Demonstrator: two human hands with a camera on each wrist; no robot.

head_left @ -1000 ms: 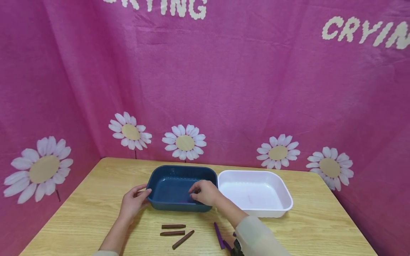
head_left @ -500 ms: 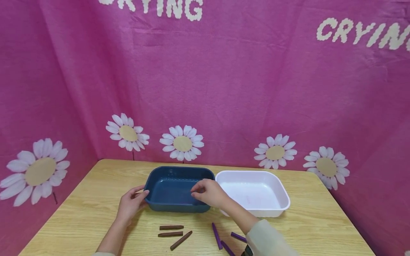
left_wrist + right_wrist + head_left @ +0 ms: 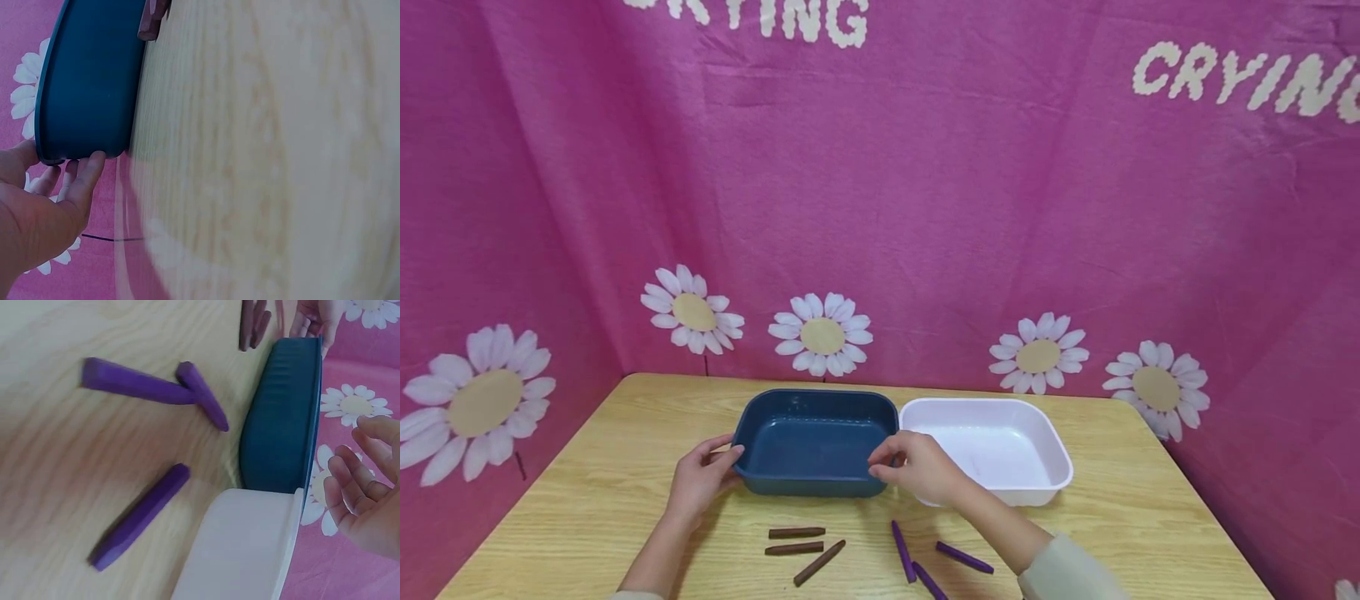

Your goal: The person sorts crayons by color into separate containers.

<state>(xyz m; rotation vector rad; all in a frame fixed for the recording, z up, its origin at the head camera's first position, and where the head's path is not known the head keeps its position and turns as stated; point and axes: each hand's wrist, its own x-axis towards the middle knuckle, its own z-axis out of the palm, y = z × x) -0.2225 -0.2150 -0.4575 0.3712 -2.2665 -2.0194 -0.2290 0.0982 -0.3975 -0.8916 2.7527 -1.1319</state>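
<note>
My left hand [image 3: 696, 479] grips the left end of a dark blue plastic bin [image 3: 816, 485], thumb at its rim and fingers against the outer wall [image 3: 90, 94]. Over the bin's front right corner hovers my right hand [image 3: 917, 467], its fingers loosely bent with nothing between them [image 3: 369, 481]. Three brown crayons [image 3: 796, 533] lie on the table in front of the blue bin. To their right are three purple crayons [image 3: 964, 557], two of them nearly meeting at their ends. The front wall hides part of the blue bin's floor.
A white bin [image 3: 1030, 497] stands against the right side of the blue one. Both are on a light wooden table [image 3: 1120, 517]. A pink curtain [image 3: 880, 208] with daisies hangs behind and along both sides.
My right hand has risen out of the blue bin and moved right toward its corner, uncovering the purple crayons. My left hand stays on the bin.
</note>
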